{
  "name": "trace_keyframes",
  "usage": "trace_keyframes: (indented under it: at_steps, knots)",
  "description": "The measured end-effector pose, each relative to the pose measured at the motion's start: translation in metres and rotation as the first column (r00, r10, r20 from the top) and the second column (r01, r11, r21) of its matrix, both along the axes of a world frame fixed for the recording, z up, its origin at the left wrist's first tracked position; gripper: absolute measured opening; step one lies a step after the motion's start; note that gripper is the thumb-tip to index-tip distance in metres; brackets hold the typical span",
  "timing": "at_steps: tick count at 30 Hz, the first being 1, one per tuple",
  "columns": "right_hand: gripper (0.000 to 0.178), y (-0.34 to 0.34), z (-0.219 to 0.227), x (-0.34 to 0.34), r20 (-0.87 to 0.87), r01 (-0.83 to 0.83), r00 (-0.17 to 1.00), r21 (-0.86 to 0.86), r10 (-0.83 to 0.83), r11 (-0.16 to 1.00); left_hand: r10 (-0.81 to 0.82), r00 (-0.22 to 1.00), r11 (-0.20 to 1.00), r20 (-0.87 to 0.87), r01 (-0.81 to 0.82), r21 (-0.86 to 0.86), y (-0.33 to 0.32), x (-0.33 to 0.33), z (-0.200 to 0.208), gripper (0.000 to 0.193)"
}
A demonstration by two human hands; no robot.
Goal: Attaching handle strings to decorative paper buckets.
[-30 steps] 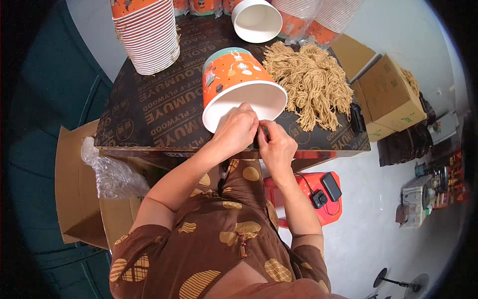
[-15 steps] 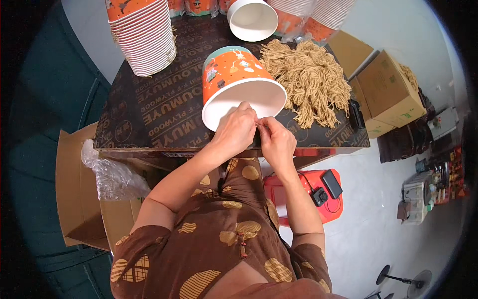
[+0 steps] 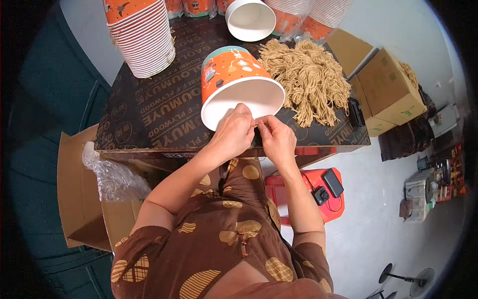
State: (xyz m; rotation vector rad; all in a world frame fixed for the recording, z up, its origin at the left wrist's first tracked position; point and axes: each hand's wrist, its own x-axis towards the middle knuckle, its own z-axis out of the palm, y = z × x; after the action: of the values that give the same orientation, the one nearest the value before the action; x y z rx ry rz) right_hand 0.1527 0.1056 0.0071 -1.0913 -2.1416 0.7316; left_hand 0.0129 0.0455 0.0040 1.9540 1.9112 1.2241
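An orange paper bucket (image 3: 231, 70) with a white inside and a pale green base band lies tipped on its side, its mouth facing me. My left hand (image 3: 233, 130) is closed over the lower front of that mouth, with its fingers partly inside the opening. Close beside it, my right hand (image 3: 277, 137) pinches thumb and forefinger together at the bucket's lower right rim. The fingertips of both hands nearly meet. Whatever is pinched there is too small to name. Right of the bucket lies a loose heap of tan yarn strands (image 3: 308, 79).
A tall stack of nested orange buckets (image 3: 144, 45) stands at the table's left. Behind are a white tub (image 3: 250, 22) on its side and wrapped bucket stacks (image 3: 326, 17). Cardboard boxes (image 3: 391, 87) flank the dark plywood table (image 3: 144, 134). A red stool (image 3: 318, 182) holds small devices.
The view has shifted very slightly. Both hands stay at the bucket's rim, still closed, with only slight finger movement.
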Motion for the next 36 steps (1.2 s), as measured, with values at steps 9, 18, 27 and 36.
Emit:
trace_keyframes:
  at_steps: [9,18,27,36]
  knots:
    - [0.015,0.003,-0.001,0.000,0.007,-0.001,1.000,-0.010,0.001,1.000,0.026,1.000,1.000,-0.016,-0.025,0.018,0.001,0.005,0.000,0.007]
    - [0.012,0.000,-0.004,0.005,-0.013,-0.042,0.999,0.092,0.043,0.995,0.047,0.998,0.997,-0.039,-0.044,0.061,0.007,0.005,-0.003,0.005]
    - [0.006,-0.001,-0.009,0.021,-0.038,-0.086,0.994,0.272,0.100,0.958,0.018,0.999,1.000,0.035,-0.018,0.002,0.006,0.000,0.001,0.003]
    - [0.006,-0.005,-0.009,0.029,-0.024,-0.090,0.994,0.348,0.105,0.933,0.086,0.996,0.995,0.023,-0.085,-0.049,0.010,-0.002,0.004,0.005]
